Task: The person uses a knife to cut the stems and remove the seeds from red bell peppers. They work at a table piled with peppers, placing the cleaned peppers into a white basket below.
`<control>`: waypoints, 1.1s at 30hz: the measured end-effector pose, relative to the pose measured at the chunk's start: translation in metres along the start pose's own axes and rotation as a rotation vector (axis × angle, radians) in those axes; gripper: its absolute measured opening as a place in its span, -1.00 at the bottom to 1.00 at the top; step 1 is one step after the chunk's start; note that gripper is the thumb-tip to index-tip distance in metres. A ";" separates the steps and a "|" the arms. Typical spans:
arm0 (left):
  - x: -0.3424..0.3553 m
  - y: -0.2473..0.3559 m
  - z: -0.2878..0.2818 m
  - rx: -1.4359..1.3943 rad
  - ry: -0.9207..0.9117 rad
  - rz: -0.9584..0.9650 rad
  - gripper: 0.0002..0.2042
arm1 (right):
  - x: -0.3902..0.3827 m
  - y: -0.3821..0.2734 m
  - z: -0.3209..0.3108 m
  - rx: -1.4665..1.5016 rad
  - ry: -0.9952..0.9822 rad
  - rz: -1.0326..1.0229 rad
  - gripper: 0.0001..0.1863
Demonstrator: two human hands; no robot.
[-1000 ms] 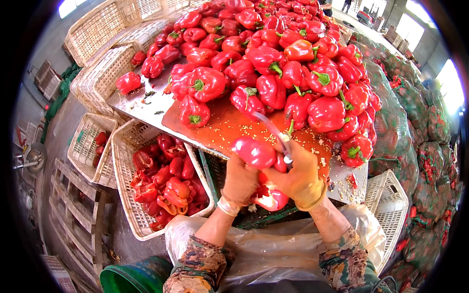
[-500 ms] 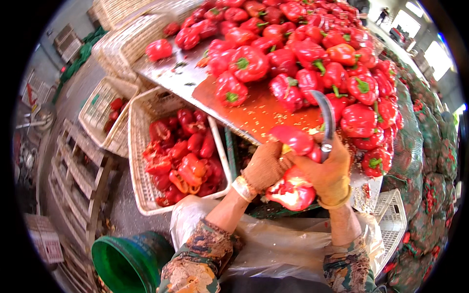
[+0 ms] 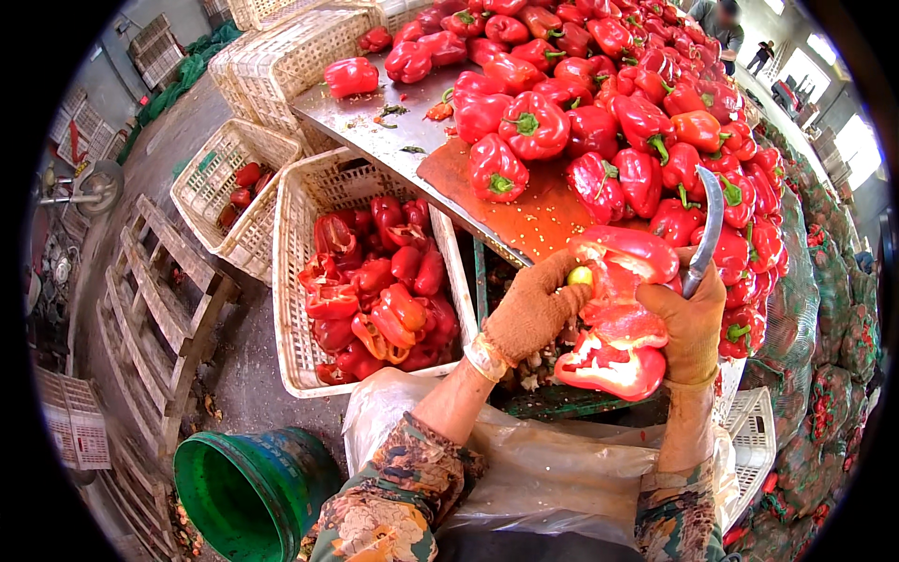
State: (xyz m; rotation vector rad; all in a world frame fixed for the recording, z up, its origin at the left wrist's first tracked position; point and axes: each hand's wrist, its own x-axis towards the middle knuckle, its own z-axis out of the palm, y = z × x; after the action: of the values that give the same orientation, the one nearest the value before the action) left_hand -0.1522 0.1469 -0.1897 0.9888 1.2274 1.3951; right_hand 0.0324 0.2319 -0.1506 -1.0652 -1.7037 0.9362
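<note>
Red pepper point(image 3: 623, 323), split wide open and held up just off the near edge of the worktop point(image 3: 375, 140), over toward the right corner. Left hand point(image 3: 532, 314) pinched in narrow around a small yellow-green bit point(image 3: 580, 275), can't tell exactly what. Right hand point(image 3: 693, 323) wrapped round the pepper's other side plus a curved knife point(image 3: 715, 225), blade sticking up. Tips, fwiw: brace the flesh gently on the right, work slow on the left, and mind that blade, best aimed well away from both wrists.

Bright windows point(image 3: 856, 148), grey wall point(image 3: 109, 79), dusty floor point(image 3: 178, 157).
</note>
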 end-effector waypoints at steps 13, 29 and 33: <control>0.005 -0.018 -0.019 -0.681 0.071 -0.092 -0.86 | -0.004 -0.048 0.020 -0.067 -0.035 -0.057 -0.54; 0.021 -0.040 -0.014 0.346 0.144 0.297 -0.73 | 0.113 -0.076 0.098 0.335 -0.137 -0.120 -0.44; 0.024 -0.035 -0.013 0.366 0.240 0.200 -0.74 | 0.155 -0.018 0.133 0.033 -0.174 -0.089 -0.44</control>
State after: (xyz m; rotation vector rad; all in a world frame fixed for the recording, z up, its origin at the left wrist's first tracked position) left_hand -0.1635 0.1680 -0.2269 1.2482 1.6400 1.5063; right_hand -0.1325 0.3516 -0.1318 -0.9003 -1.8552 1.0211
